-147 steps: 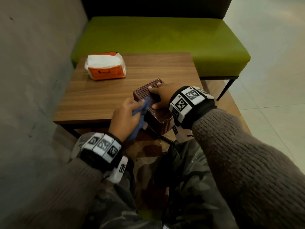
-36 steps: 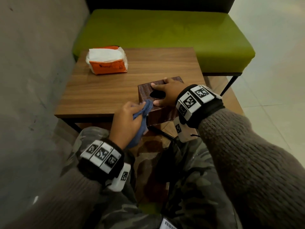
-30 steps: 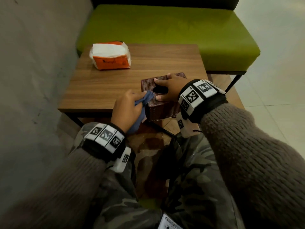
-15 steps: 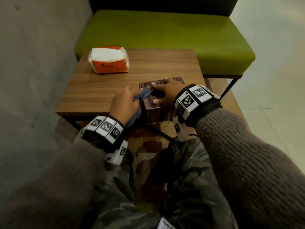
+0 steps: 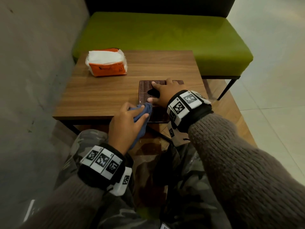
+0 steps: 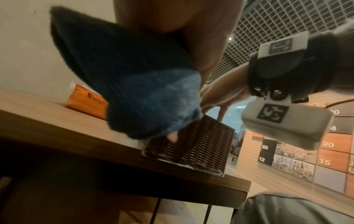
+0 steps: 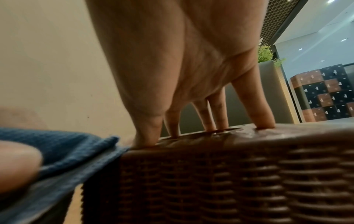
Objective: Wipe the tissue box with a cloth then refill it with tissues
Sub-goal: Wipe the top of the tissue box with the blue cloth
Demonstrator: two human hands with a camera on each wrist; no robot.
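Box: brown woven tissue box [image 5: 145, 87] sits at near right corner of the wooden table [image 5: 99, 96], its near side level with the table's front edge; dark oval slot on top; whether any tissue is inside, cannot tell
Box, wrist views: weave and near face clear from your left wrist [image 6: 191, 145] and your right wrist [image 7: 229, 181]
Right hand: your right hand [image 5: 166, 95] lies on the box top, fingers straight and spread, tips pressing the lid; fingers [image 7: 256, 109] stand on the top edge in the right wrist view; holds nothing, only presses down
Cloth: blue cloth [image 5: 140, 111] bunched against the box's near left corner; touches the top edge there; seen also at [image 6: 143, 91] and [image 7: 67, 148]
Left hand: your left hand [image 5: 125, 126] grips the cloth, fingers curled round it, thumb on the cloth beside the box; rest of the cloth hangs under the palm
Refill: orange tissue pack [image 5: 107, 64] lies on far left of the table, well apart from the box; white tissue shows through its top
Around: green bench [image 5: 165, 38] behind the table; grey wall [image 5: 33, 63] on your left; camouflage trousers [image 5: 115, 212] below
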